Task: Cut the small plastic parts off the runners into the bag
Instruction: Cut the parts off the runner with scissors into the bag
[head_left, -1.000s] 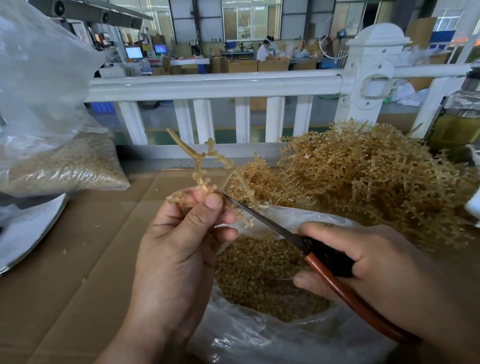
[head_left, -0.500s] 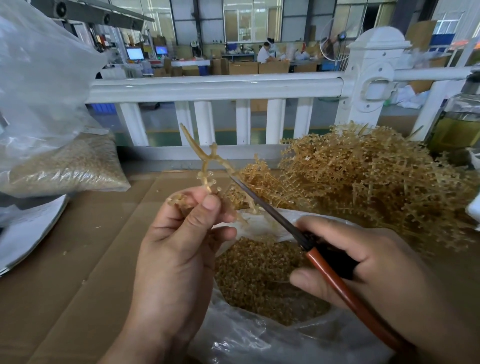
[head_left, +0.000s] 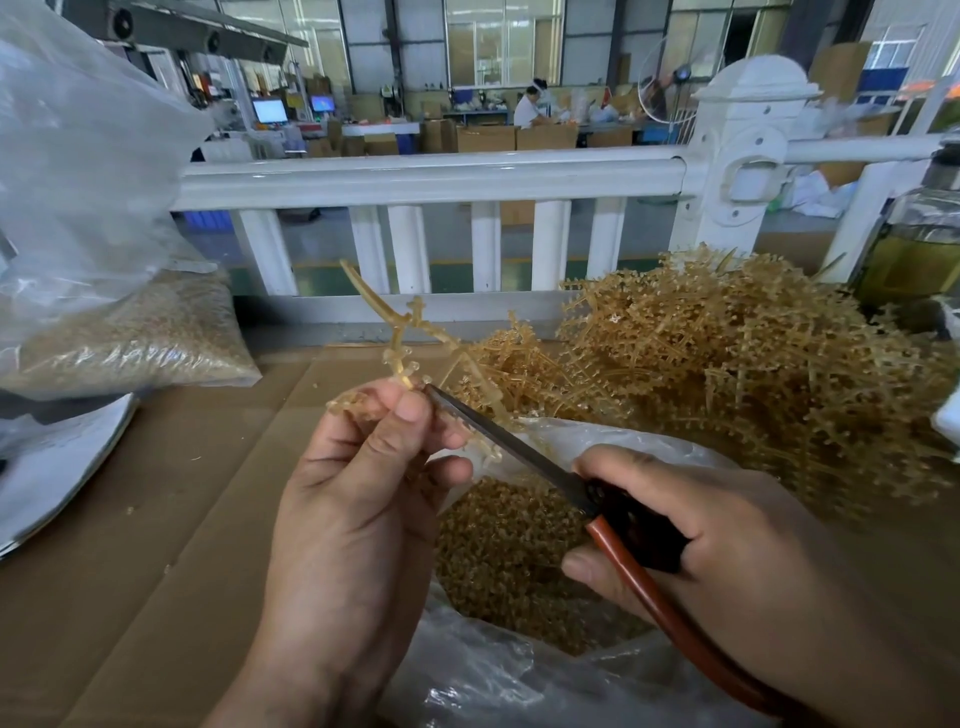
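Note:
My left hand (head_left: 363, 499) pinches a tan plastic runner (head_left: 402, 338) between thumb and fingers and holds it upright over the bag. My right hand (head_left: 717, 561) grips scissors (head_left: 524, 452) with red-brown handles. Their dark blades point up-left, and the tip sits at the runner right beside my left thumb. Under both hands lies an open clear plastic bag (head_left: 498, 675) holding a heap of small cut tan parts (head_left: 509, 551). A few small parts still cling to the runner near my fingertips.
A big tangled pile of uncut tan runners (head_left: 753, 374) lies at the right rear. A filled clear bag of parts (head_left: 130, 338) sits at the left. Brown cardboard (head_left: 156, 519) covers the table. A white railing (head_left: 441, 176) stands behind, and a bottle (head_left: 924, 244) is at the far right.
The scissor tip rose along the runner half a second ago and has come back down next to my left thumb. The runner has tilted slightly.

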